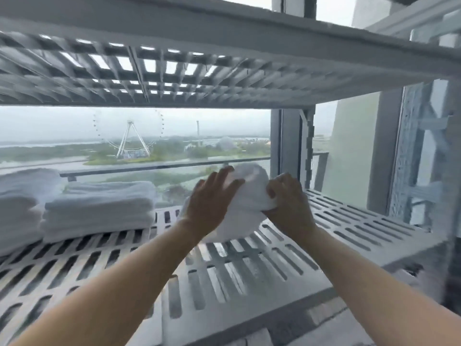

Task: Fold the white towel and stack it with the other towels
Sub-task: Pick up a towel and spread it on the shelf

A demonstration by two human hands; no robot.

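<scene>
Work surface: a pale grey plastic shelf (249, 270) with rows of elongated slots, part of an open rack. A second slotted shelf (174, 78) of the same pattern spans the top of the view. A ribbed rack upright (421, 158) stands at the right.

Room: the rack stands against a window (74, 126). A horizontal railing (149, 166) runs outside the glass. Beyond it lie green land, water and a Ferris wheel (129, 136) under an overcast sky.

Task item: the white towel (247, 196) is a loose, bunched bundle at the middle-right of the lower shelf. Its underside is at or just above the slotted surface; blur prevents telling which.

Hands: the left hand (212, 198) lies against the towel's left side with fingers extended. The right hand (287, 198) grips the towel's right side, fingers curled into the cloth. Both forearms reach in from the lower edge of the view.

Other stock: two stacks of folded white towels rest on the same shelf at the left. The nearer stack (99, 208) sits just left of the left hand. The taller stack (22, 203) touches it at the frame edge.
</scene>
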